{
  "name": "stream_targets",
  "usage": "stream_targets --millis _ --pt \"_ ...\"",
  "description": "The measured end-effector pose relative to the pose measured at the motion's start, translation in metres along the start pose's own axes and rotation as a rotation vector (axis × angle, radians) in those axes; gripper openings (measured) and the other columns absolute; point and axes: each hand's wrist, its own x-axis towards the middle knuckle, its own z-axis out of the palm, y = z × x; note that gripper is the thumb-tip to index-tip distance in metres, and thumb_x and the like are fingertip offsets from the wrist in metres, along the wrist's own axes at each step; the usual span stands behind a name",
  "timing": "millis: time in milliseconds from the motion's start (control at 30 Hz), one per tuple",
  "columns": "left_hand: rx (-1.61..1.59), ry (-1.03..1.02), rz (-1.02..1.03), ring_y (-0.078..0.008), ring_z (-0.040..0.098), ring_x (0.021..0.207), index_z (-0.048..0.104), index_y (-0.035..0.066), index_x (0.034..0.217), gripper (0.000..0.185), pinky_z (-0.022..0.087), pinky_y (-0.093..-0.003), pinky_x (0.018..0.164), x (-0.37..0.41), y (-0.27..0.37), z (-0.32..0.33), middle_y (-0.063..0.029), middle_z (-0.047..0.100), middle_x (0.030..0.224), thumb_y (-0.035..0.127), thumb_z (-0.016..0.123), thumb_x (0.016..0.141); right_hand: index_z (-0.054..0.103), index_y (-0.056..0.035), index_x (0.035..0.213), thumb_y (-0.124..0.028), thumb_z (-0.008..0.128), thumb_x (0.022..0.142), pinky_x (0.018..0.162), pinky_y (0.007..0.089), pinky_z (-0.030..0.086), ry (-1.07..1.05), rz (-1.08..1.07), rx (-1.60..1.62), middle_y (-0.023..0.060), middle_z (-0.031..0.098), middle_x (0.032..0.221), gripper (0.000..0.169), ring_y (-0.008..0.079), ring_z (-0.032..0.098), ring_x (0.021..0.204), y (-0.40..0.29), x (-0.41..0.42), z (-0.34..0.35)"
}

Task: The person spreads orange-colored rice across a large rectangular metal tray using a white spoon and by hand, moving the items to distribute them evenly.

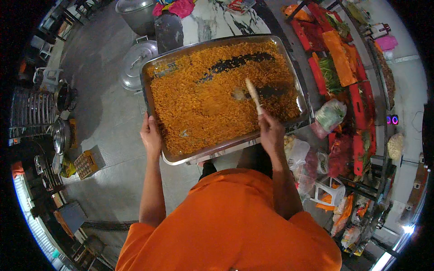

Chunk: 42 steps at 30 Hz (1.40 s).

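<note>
A large rectangular metal tray (190, 159) is before me, partly over a marble-patterned table (206, 23). Orange-brown crumbly food (203, 101) is spread across it, with dark bare patches of tray bottom at the upper right. My left hand (151, 133) grips the tray's left rim near its front corner, thumb on top. In my right hand (272, 132) is the handle of a pale wooden utensil (252, 91), held over the right half of the food. Its far end is blurred, so I cannot tell its shape.
A big metal pot (135, 15) and a round lid (139, 64) are left of the table. Red crates (359, 111) with greens and bags line the right, near a white plastic stool (329, 193). A patterned carton (86, 164) lies on the grey floor (115, 183).
</note>
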Motion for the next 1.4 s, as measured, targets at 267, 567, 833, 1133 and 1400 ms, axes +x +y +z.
stream_targets --millis 267,567,833,1133,1400 --pt "-0.100 -0.022 0.002 -0.0190 0.057 0.101 0.043 -0.010 0.134 0.053 0.044 -0.0296 0.088 0.003 -0.004 0.005 -0.0196 0.062 0.116 0.029 0.049 0.099 0.065 -0.0096 0.120 -0.034 0.057 0.094 0.069 0.0346 0.049 0.406 0.267 -0.272 0.0146 0.069 0.084 0.036 0.0195 0.066 0.077 0.103 0.079 -0.015" --pt "-0.048 0.015 0.038 -0.0173 0.056 0.096 0.043 -0.011 0.134 0.052 0.044 -0.0284 0.085 0.002 -0.012 -0.001 -0.0138 0.062 0.107 0.028 0.049 0.099 0.064 -0.0053 0.120 -0.038 0.056 0.094 0.069 0.0309 0.048 -0.001 0.172 0.136 0.0090 0.069 0.078 0.042 0.0174 0.064 0.073 -0.021 0.050 -0.005" --pt "-0.034 -0.013 -0.023 -0.0147 0.056 0.091 0.045 -0.008 0.134 0.048 0.045 -0.0274 0.083 0.000 0.012 0.002 -0.0113 0.064 0.101 0.026 0.048 0.099 0.065 -0.0051 0.115 -0.032 0.056 0.095 0.073 0.0323 0.048 0.099 0.235 0.108 0.0079 0.072 0.082 0.035 0.0169 0.066 0.075 0.026 0.050 0.001" --pt "-0.062 -0.021 0.009 -0.0179 0.056 0.108 0.049 -0.004 0.133 0.045 0.043 -0.0285 0.093 0.003 -0.009 -0.003 -0.0121 0.062 0.119 0.027 0.048 0.100 0.064 -0.0046 0.118 -0.027 0.056 0.095 0.065 0.0302 0.049 0.044 0.002 0.058 0.0068 0.070 0.079 0.033 0.0137 0.064 0.070 -0.013 0.064 0.013" --pt "-0.090 -0.044 -0.023 -0.0196 0.056 0.111 0.047 -0.009 0.132 0.046 0.042 -0.0301 0.096 0.001 0.013 0.000 -0.0157 0.060 0.123 0.023 0.048 0.100 0.063 -0.0086 0.120 -0.038 0.051 0.097 0.069 0.0339 0.050 0.206 0.160 -0.087 0.0089 0.071 0.085 0.040 0.0197 0.068 0.079 0.088 0.141 0.024"
